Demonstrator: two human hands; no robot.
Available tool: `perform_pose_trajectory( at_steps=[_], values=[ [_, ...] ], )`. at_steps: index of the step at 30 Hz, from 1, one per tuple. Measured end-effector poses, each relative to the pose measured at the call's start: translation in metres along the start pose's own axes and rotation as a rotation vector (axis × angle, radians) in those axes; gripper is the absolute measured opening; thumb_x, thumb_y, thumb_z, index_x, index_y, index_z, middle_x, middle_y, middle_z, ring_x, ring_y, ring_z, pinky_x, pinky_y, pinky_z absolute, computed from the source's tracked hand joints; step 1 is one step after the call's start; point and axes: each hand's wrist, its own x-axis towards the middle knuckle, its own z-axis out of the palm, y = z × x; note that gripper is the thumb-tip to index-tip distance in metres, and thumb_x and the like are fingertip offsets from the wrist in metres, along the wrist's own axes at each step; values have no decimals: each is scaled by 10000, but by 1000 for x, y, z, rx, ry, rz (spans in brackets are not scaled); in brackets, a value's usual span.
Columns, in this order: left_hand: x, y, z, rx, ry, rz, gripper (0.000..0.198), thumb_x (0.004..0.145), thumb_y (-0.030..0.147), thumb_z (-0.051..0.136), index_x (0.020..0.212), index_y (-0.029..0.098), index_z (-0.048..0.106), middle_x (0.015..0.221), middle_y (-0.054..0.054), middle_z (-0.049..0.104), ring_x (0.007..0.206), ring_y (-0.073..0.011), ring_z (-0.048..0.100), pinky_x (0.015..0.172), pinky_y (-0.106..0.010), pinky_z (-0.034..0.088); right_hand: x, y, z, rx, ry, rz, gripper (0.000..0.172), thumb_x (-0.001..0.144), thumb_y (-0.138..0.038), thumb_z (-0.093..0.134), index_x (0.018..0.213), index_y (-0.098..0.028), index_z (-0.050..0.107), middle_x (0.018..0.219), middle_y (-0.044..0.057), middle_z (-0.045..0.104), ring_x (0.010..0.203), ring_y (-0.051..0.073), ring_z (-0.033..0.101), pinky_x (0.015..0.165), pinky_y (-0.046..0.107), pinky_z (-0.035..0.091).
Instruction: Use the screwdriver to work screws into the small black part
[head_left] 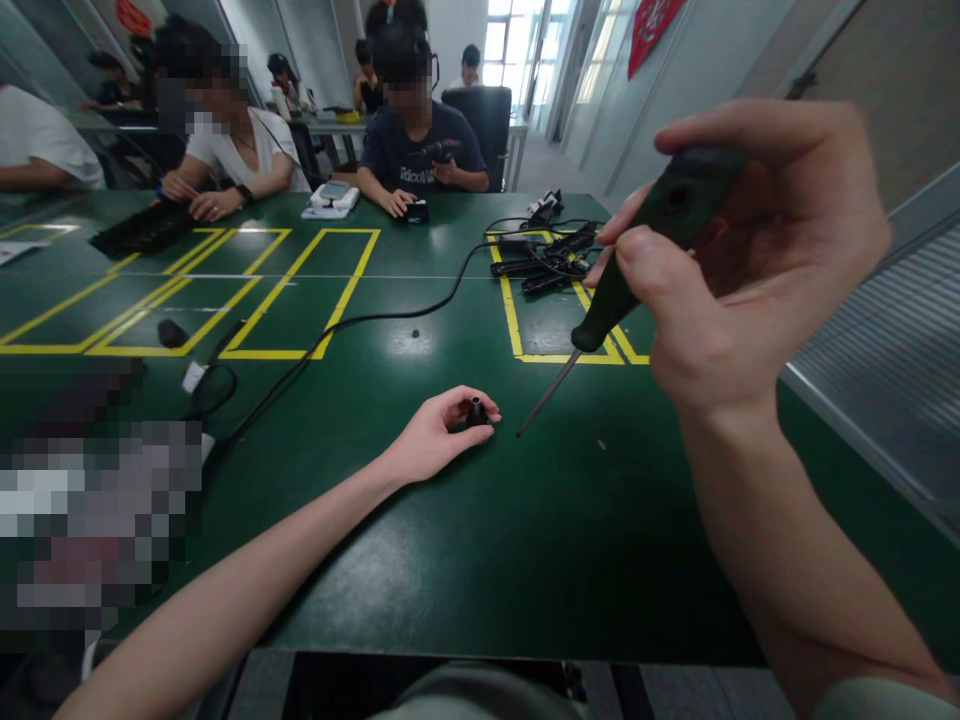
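Hovering, the right hand (739, 300) grips a screwdriver (611, 295); the left (442, 432) holds a black part (475, 413).

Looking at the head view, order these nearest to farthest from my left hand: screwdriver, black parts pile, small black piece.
1. Small black piece: in your left hand.
2. Screwdriver: in your right hand, tip rightward.
3. Black parts pile: farther across the table.

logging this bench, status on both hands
Left hand around small dark part. Right hand gripping screwdriver, not touching part. Black cable lies beyond, not between them.
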Motion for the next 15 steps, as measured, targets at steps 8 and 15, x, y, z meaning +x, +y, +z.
perform_pose_trajectory(
  at_steps=[8, 15],
  values=[
    [-3, -1, -12, 358, -74, 152, 365, 892, 180, 799, 1248, 187, 721, 1218, -82, 795, 1144, -229, 736, 1082, -425, 563, -1, 6, 0, -24, -15, -73, 359, 847, -416, 850, 1166, -264, 786, 992, 13, 650, 772, 121, 704, 575, 214, 548],
    [9, -1, -19, 651, -5, 122, 244, 933, 362, 808, 1056, 154, 772, 1003, -67, 748, 878, -215, 699, 837, -360, 582, 12, 20, -16, 12, -1, -191, 378, 849, -417, 851, 1215, -328, 815, 1028, 5, 649, 783, 124, 707, 580, 239, 536]
  ],
)
